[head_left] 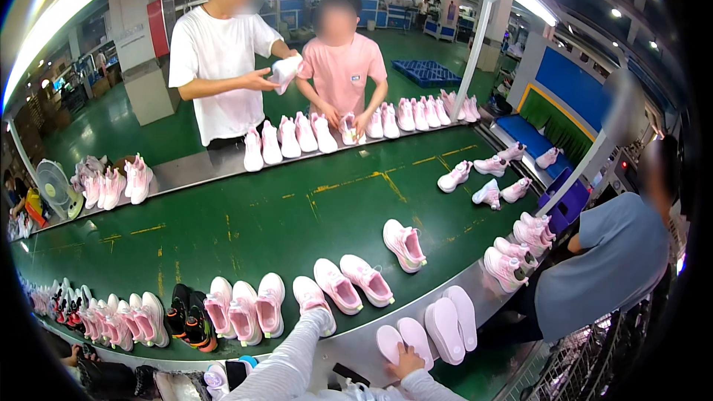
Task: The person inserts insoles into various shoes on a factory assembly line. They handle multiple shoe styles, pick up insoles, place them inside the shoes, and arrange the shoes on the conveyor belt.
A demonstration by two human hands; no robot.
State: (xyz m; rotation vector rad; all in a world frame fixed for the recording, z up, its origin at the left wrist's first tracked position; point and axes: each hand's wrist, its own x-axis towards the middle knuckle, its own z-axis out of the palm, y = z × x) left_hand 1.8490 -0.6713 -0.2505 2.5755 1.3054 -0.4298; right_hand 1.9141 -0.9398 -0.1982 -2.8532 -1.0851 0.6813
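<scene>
My left arm, in a pale striped sleeve, reaches up to a pink and white sneaker near the belt's front edge. The left hand itself is hidden at the shoe's opening, so its fingers cannot be made out. My right hand rests with fingers stretched over a pair of pale pink, sole-shaped pieces on the metal ledge. A second such pair lies just right of it. Two more sneakers stand right of the one at my left hand, and another sneaker sits farther out.
Sneakers in rows line the near left side of the green belt, with a black pair among them. Two people stand across it, handling shoes. At right, a person in a grey-blue shirt is beside more sneakers.
</scene>
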